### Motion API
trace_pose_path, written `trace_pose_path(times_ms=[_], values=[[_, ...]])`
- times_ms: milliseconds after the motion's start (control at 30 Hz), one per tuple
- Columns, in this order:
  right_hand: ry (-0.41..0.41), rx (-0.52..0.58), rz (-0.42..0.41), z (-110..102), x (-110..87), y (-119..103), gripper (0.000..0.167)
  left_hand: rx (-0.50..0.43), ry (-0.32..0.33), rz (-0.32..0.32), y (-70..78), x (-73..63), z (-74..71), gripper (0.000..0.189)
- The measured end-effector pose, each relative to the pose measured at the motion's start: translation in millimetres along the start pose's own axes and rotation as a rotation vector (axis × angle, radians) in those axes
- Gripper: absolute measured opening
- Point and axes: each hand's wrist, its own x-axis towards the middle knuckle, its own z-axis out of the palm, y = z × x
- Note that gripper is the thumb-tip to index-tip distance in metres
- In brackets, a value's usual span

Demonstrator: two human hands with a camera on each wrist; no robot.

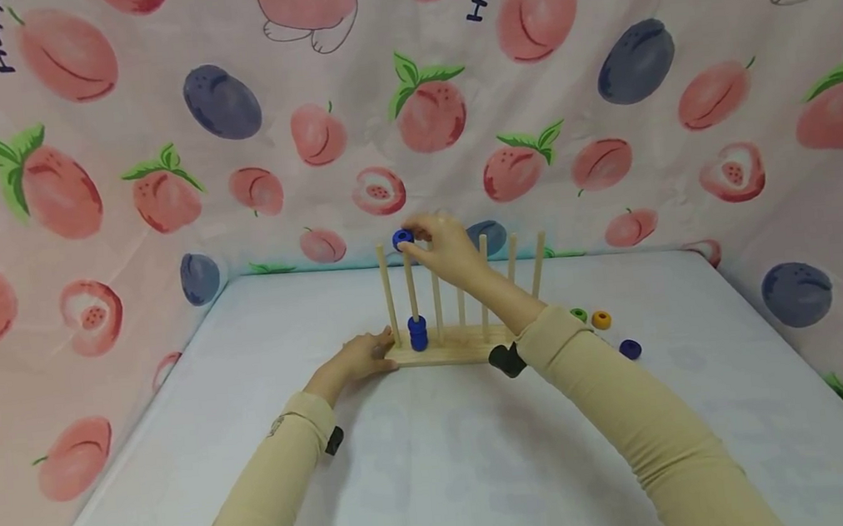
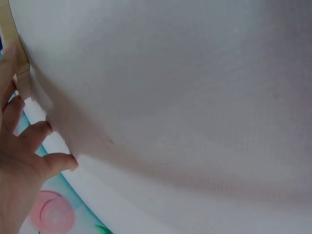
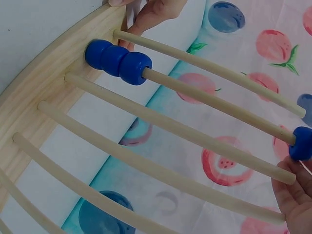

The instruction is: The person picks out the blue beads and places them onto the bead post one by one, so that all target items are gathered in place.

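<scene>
A wooden peg rack point(image 1: 448, 351) with a row of upright pegs stands on the table. Three blue beads point(image 3: 118, 62) are stacked at the foot of its second peg from the left. My right hand point(image 1: 451, 252) pinches another blue bead point(image 1: 403, 238) at the top of that same peg; in the right wrist view this bead point(image 3: 301, 144) meets the peg's tip. My left hand point(image 1: 360, 357) grips the left end of the base, thumb at the front. In the left wrist view, the left hand point(image 2: 22, 161) has its fingers spread by the base's end point(image 2: 23, 80).
Right of the rack lie a green bead point(image 1: 579, 314), a yellow-orange bead point(image 1: 602, 319) and a dark blue bead point(image 1: 630, 349). A white cloth point(image 1: 439, 462) covers the table. Behind hangs a fruit-print curtain point(image 1: 375, 75). My right forearm hides the rack's right end.
</scene>
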Motion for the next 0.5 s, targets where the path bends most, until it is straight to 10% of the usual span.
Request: trace_pose_path(times_ms=[500], values=[[0.116,-0.029,-0.105,-4,-17.1,2,0.027,-0.013,0.006,0.003,3.6,-1.9,-2.7,0.065]])
